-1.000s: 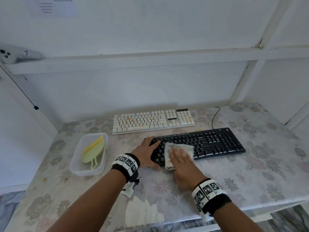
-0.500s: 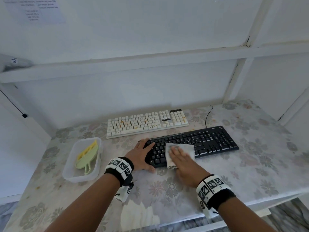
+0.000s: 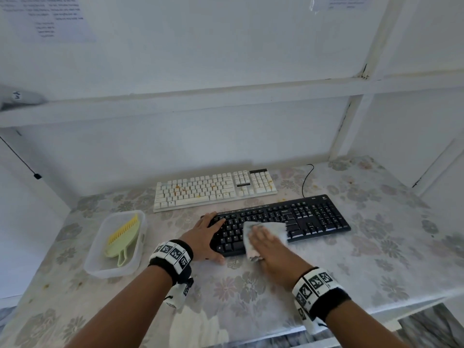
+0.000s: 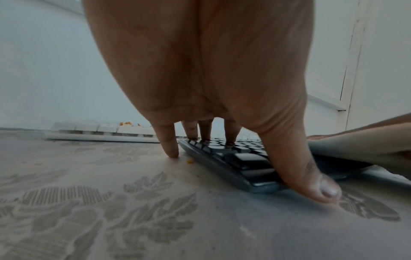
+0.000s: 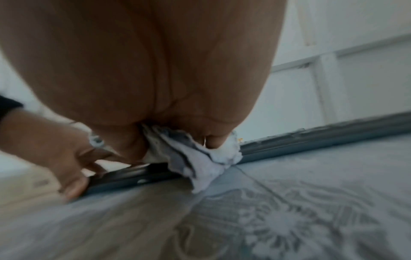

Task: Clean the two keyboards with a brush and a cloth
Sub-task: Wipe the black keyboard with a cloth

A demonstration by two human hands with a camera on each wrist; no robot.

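Observation:
A black keyboard lies near me on the flowered table, and a white keyboard with orange stains lies behind it. My left hand rests on the black keyboard's left end, fingertips on the keys and the thumb along the front edge. My right hand presses flat on a pale cloth spread over the middle keys. One end of the cloth hangs over the black keyboard's front edge. The green and yellow brush lies in a container at the left.
The clear plastic container stands left of my left hand. A black cable runs from the black keyboard toward the wall. An orange crumb lies beside the keyboard's left end. A shelf rail crosses above, and the table edge is near my wrists.
My right hand has slid the cloth a little to the right along the black keyboard. My left hand stays on the left end. The head view has shifted.

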